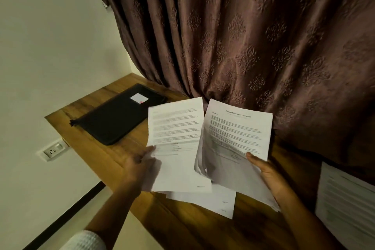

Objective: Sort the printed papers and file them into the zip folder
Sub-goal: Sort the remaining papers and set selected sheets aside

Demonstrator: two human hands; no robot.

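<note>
We see the left grip [140, 165] pinching one white printed sheet [176, 138] near its lower edge, and the right grip [267, 172] holding a thick stack of white printed papers [235, 142], thumb on top. The flat black zip folder [119, 113] lies on the brown wooden bench [113, 154], forward-left of both. Its long axis runs obliquely, and the left grip is nearer.

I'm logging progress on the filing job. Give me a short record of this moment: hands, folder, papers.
left hand: pinches one printed sheet at its left edge
right hand: grips a stack of papers, thumb on top
zip folder: black, flat on the table, appears closed
loose sheets: on the table under the held papers
pile: another, at the table's right edge
</note>
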